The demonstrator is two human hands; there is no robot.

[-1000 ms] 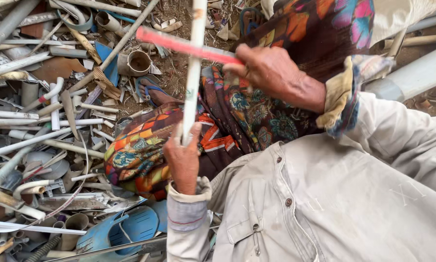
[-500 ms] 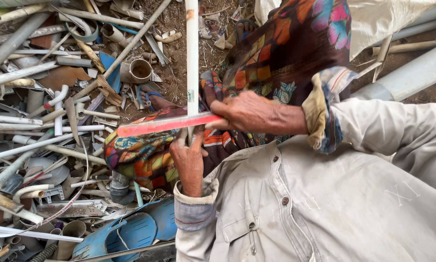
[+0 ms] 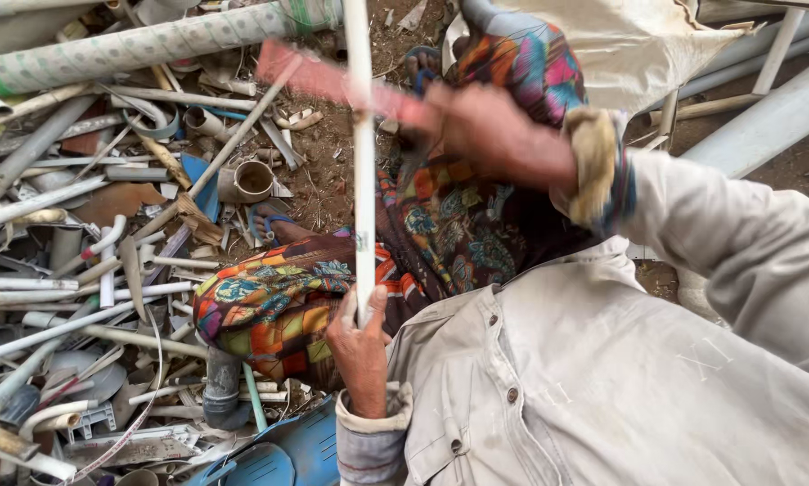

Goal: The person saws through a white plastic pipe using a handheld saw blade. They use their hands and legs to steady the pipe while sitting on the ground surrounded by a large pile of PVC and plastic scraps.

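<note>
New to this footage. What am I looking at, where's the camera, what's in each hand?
One view, from a camera worn on the person's head, looking down at their own lap and bare hands. No machine here. The left hand grips a thin white plastic pipe that points away from the body. The right hand holds a flat red blade-like tool across the pipe; it is motion-blurred. A patterned cloth covers the knees. On the ground to the left lies a heap of scrap pipes.

The left hand [image 3: 361, 346] grips a pipe [image 3: 362, 162] crossed by a flat tool [image 3: 332, 85] in the right hand [image 3: 499, 135], scrap pipes [image 3: 71, 243] left.
</note>
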